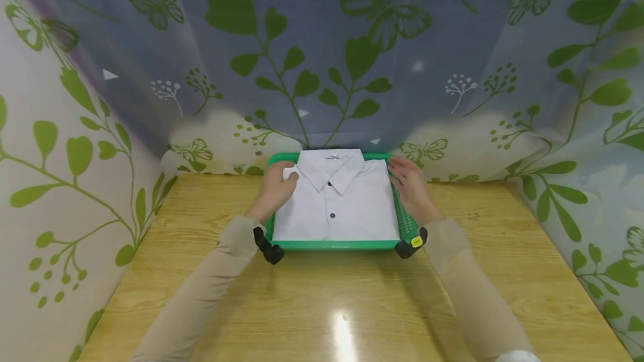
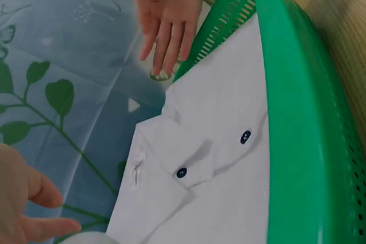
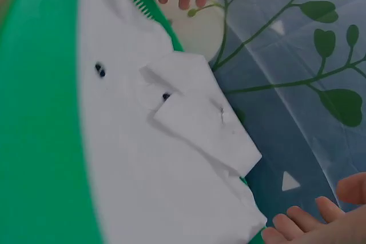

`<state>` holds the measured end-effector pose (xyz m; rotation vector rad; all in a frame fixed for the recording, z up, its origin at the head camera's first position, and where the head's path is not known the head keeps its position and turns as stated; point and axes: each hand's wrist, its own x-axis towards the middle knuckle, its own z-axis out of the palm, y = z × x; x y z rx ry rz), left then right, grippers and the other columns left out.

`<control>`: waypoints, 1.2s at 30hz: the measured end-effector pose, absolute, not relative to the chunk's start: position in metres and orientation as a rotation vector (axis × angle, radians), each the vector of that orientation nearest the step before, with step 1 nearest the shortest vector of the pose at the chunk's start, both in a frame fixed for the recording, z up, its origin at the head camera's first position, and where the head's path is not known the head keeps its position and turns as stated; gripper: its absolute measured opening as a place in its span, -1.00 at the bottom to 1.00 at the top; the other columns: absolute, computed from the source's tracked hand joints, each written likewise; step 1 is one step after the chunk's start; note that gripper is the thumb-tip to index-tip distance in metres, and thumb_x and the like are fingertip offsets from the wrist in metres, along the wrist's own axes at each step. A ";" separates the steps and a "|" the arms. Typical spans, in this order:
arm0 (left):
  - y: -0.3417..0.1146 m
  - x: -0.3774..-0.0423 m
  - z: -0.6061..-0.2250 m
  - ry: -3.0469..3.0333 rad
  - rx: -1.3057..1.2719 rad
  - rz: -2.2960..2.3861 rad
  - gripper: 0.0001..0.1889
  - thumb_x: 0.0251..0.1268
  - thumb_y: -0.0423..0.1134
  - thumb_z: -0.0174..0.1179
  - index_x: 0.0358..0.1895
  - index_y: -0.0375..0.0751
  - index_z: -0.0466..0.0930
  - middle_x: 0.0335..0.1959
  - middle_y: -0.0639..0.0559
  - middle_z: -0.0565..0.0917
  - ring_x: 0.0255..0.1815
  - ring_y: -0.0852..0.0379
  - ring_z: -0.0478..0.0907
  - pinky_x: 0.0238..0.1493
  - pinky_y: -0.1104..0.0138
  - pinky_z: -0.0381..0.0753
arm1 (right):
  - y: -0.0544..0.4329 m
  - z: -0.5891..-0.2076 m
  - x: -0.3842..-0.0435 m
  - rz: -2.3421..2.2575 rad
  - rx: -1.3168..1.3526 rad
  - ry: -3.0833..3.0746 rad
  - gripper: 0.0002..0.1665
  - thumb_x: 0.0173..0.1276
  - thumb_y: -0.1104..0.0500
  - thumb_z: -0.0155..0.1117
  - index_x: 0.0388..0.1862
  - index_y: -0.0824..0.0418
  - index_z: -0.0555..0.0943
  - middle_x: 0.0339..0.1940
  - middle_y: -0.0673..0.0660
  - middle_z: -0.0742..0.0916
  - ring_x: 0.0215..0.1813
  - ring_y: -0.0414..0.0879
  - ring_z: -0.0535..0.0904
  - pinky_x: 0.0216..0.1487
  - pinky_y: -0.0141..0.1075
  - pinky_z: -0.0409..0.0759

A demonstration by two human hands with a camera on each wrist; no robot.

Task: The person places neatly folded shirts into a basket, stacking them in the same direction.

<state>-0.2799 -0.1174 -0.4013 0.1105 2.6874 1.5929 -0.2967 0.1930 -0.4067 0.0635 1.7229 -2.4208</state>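
A white collared shirt [image 1: 359, 211] with dark buttons lies neatly folded, face up, in a green plastic basket [image 1: 337, 245]. Its collar [image 2: 151, 170] points toward the back wall and overlaps the basket's far rim. My left hand [image 1: 274, 189] is at the shirt's left shoulder, thumb and fingers apart, over the basket's left side. On the opposite side my right hand [image 1: 410, 191] is beside the basket's right rim, fingers loosely extended near the shirt's right shoulder. The left wrist view shows the right palm [image 2: 171, 1] bare, with nothing in it.
The basket stands on a wooden table [image 1: 322, 295] against a leaf-and-butterfly patterned curtain [image 1: 322, 71]. More of this patterned cloth [image 1: 65, 183] borders the table at left and right. Black camera straps [image 1: 269, 246] circle both wrists.
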 end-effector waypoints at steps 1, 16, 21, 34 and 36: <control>-0.115 -0.280 -0.400 2.693 0.124 1.586 -0.52 0.55 -0.17 -0.10 0.40 -0.33 0.35 0.42 -0.20 0.34 0.41 -0.19 0.26 0.34 -0.03 0.32 | 0.192 -0.405 -0.297 -2.459 0.072 1.650 -0.37 0.65 0.30 -0.29 0.61 0.32 -0.10 0.61 0.30 0.06 0.60 0.12 -0.04 0.56 -0.11 -0.05; -0.110 -0.312 -0.408 2.095 -0.231 1.746 -0.45 0.50 -0.13 -0.07 0.45 -0.31 0.23 0.41 -0.22 0.31 0.36 -0.30 0.28 0.34 -0.06 0.33 | 0.194 -0.409 -0.327 -2.212 0.300 1.272 -0.22 0.65 -0.15 -0.47 0.62 0.12 -0.41 0.65 0.12 -0.18 0.62 0.18 -0.23 0.56 0.01 -0.23; -0.107 -0.312 -0.405 2.168 -0.263 1.794 -0.51 0.48 -0.20 -0.07 0.36 -0.38 0.35 0.33 -0.26 0.40 0.27 -0.30 0.35 0.27 -0.04 0.40 | 0.183 -0.401 -0.322 -2.274 0.254 1.358 -0.25 0.66 -0.11 -0.43 0.63 0.19 -0.27 0.65 0.18 -0.10 0.61 0.18 -0.16 0.56 -0.02 -0.14; -0.076 -0.327 -0.411 1.978 -0.113 1.978 -0.54 0.54 -0.26 -0.14 0.35 -0.46 0.38 0.38 -0.25 0.41 0.35 -0.21 0.36 0.34 0.09 0.38 | 0.149 -0.400 -0.331 -2.206 0.116 1.409 -0.30 0.67 -0.05 -0.41 0.61 0.31 -0.07 0.59 0.31 0.15 0.57 0.21 0.06 0.55 -0.01 -0.03; -0.074 -0.329 -0.417 1.952 -0.130 1.972 -0.53 0.55 -0.26 -0.17 0.38 -0.44 0.35 0.41 -0.21 0.38 0.38 -0.19 0.33 0.37 0.09 0.35 | 0.146 -0.405 -0.334 -2.144 0.144 1.445 -0.28 0.67 -0.08 -0.43 0.61 0.30 -0.08 0.59 0.28 0.15 0.57 0.20 0.05 0.55 0.00 -0.04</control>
